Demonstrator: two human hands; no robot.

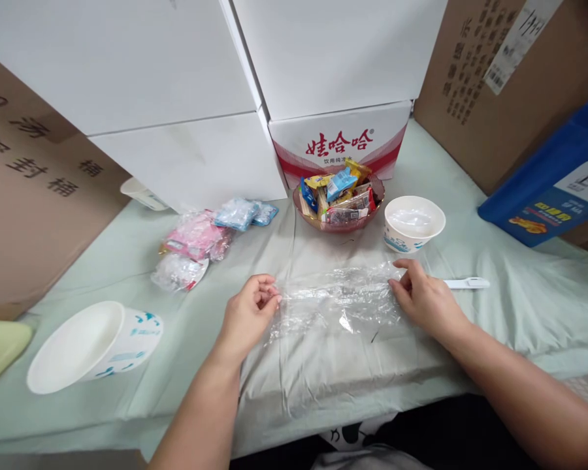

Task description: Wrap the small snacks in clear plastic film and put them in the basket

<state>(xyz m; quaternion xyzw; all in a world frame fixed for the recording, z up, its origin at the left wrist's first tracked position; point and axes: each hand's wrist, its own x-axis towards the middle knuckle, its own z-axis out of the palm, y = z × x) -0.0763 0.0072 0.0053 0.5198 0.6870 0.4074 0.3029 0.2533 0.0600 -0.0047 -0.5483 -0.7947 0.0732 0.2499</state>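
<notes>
A crinkled clear plastic bag lies stretched out over the green cloth between my two hands. My left hand pinches its left end, thumb and fingers together. At the right end, my right hand has thumb and fingers closed on the plastic. A white plastic handle sticks out from behind my right hand; its other end is hidden. Just beyond that hand stands a small paper bowl with clear plastic inside. A glass bowl of wrapped snacks sits behind the bag.
Pink and blue packets lie in a pile at the back left. A large paper bowl is tipped on its side at the left. A blue bottle leans at the right. White boxes and brown cartons line the back and sides.
</notes>
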